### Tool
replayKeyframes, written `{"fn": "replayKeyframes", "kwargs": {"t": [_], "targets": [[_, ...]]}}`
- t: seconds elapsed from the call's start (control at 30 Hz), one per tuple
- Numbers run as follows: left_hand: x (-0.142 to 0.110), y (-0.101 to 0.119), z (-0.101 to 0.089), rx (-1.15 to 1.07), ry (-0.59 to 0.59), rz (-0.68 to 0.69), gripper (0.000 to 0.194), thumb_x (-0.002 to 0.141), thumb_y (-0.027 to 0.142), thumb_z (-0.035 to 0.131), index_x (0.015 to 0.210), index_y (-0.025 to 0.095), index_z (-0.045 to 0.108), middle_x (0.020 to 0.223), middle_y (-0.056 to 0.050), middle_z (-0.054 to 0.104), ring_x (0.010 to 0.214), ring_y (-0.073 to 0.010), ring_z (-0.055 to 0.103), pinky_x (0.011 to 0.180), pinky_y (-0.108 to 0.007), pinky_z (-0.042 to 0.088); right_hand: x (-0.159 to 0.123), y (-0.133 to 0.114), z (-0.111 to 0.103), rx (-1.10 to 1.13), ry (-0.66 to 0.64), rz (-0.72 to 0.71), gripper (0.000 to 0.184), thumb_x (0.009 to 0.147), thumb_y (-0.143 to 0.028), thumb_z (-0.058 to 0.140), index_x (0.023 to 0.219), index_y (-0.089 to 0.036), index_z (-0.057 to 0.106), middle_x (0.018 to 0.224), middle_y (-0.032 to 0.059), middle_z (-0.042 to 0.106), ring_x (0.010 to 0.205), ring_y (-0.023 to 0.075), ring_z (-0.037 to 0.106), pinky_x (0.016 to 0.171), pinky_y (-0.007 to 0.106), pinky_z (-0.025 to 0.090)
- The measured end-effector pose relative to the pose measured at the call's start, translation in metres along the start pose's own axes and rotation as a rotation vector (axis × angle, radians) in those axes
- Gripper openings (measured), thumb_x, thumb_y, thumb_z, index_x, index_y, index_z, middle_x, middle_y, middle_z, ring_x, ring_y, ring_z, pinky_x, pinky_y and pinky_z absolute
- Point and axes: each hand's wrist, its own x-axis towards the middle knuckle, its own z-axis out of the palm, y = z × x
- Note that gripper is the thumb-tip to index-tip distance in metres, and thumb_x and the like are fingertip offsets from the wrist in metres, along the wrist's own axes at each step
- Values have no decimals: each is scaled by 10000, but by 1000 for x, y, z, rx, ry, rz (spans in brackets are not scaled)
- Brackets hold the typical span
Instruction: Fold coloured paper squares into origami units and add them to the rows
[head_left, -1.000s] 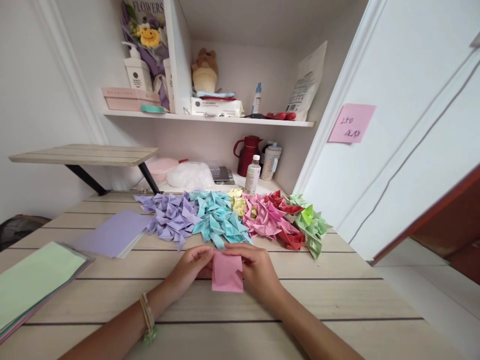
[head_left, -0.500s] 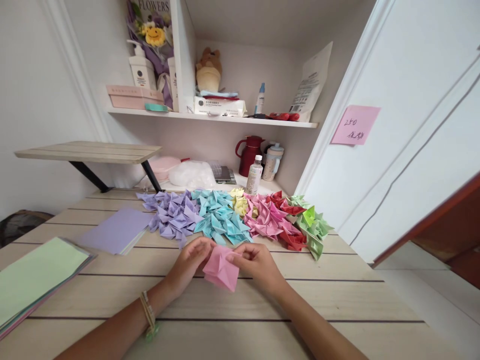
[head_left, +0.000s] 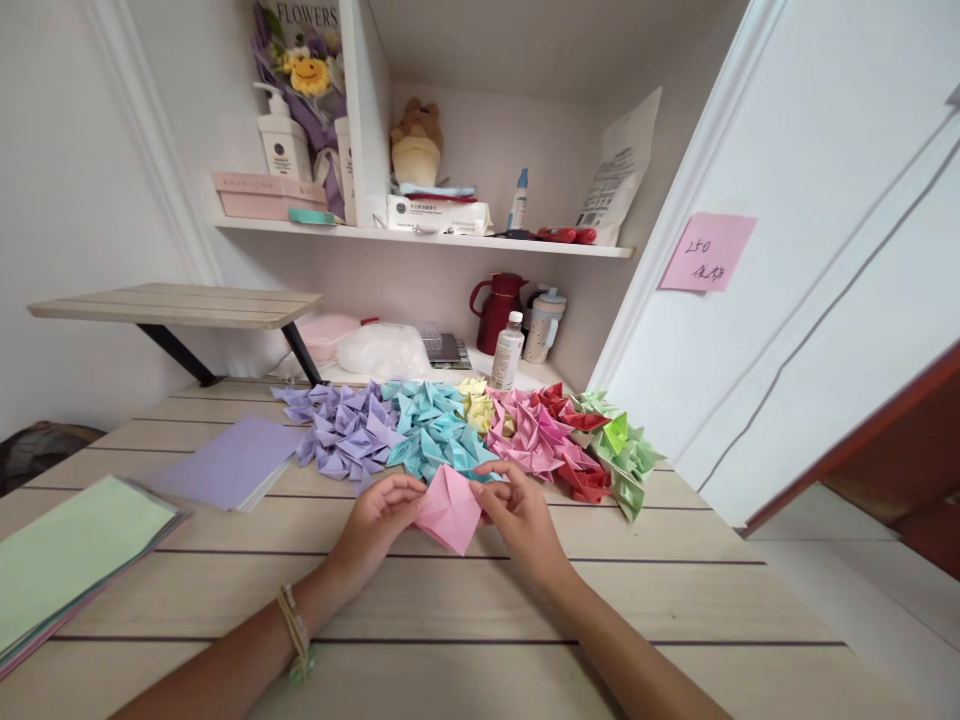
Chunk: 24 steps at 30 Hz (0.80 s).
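A folded pink origami paper (head_left: 449, 513) is held up between both hands, a little above the table. My left hand (head_left: 386, 515) pinches its left corner with thumb and fingers. On the opposite side my right hand (head_left: 514, 505) grips the right corner, thumb in front. The paper is diamond-shaped, with a crease down from its top point. Just beyond the hands lie folded paper pieces in colour groups: purple pieces (head_left: 349, 430), blue pieces (head_left: 435, 430), yellow pieces (head_left: 477, 405), pink pieces (head_left: 525, 430), red pieces (head_left: 587, 482) and green pieces (head_left: 631, 460).
Flat purple sheets (head_left: 225, 465) and a stack of light green sheets (head_left: 82, 550) lie on the left of the slatted table (head_left: 675, 600). Behind the pieces stand a bottle (head_left: 508, 355), a red jug (head_left: 498, 312) and a small raised shelf (head_left: 176, 305).
The pink paper has risen slightly and moved a little away from me. Its loose layers now look flatter, and both hands have shifted their hold to its side corners.
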Motion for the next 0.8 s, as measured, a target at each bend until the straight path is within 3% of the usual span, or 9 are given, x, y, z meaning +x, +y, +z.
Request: {"fn": "replayKeyframes", "kwargs": {"t": [0.17, 0.3, 0.47, 0.57, 0.67, 0.8], "targets": [[0, 2, -3, 24, -2, 29, 165, 643, 273, 685, 758, 156, 693, 803, -50, 710, 811, -212, 634, 733, -272, 480, -1, 2, -2, -96, -77, -15, 276, 690, -415, 679, 802, -172, 610, 607, -23, 537, 553, 110, 504, 527, 222, 421], [1, -3, -2, -102, -84, -12, 389, 545, 218, 777, 910, 147, 665, 892, -66, 704, 818, -216, 640, 738, -304, 499, 1, 5, -6, -251, -94, -19, 418, 630, -364, 734, 983, -158, 647, 594, -29, 551, 534, 108, 493, 517, 223, 396], [1, -10, -1, -175, -212, 7, 544, 509, 167, 807, 1015, 144, 610, 975, -95, 667, 805, -227, 635, 680, -336, 533, -1, 0, -7, -516, -50, -201, 261, 741, -322, 635, 973, -219, 694, 824, 53, 672, 677, 178, 570, 634, 293, 454], [0, -10, -1, -102, -213, 44, 496, 558, 202, 784, 1022, 153, 613, 966, -93, 664, 826, -232, 630, 694, -332, 528, -3, -3, -7, -577, -54, -281, 186, 774, -306, 606, 912, -246, 715, 801, 60, 666, 705, 198, 575, 626, 301, 449], [0, -8, -4, 69, -145, 136, 296, 640, 277, 725, 905, 152, 676, 865, -76, 680, 814, -219, 621, 721, -296, 500, -3, -5, -7, -600, -24, -337, 156, 777, -326, 606, 834, -251, 730, 780, 67, 640, 709, 203, 562, 599, 294, 435], [0, -4, -8, 202, -121, 129, 233, 708, 357, 655, 798, 149, 711, 666, -39, 656, 597, -160, 576, 551, -238, 457, -5, -6, -6, -533, -77, -228, 212, 785, -377, 588, 837, -228, 730, 656, 37, 635, 547, 165, 536, 518, 271, 414]]}}
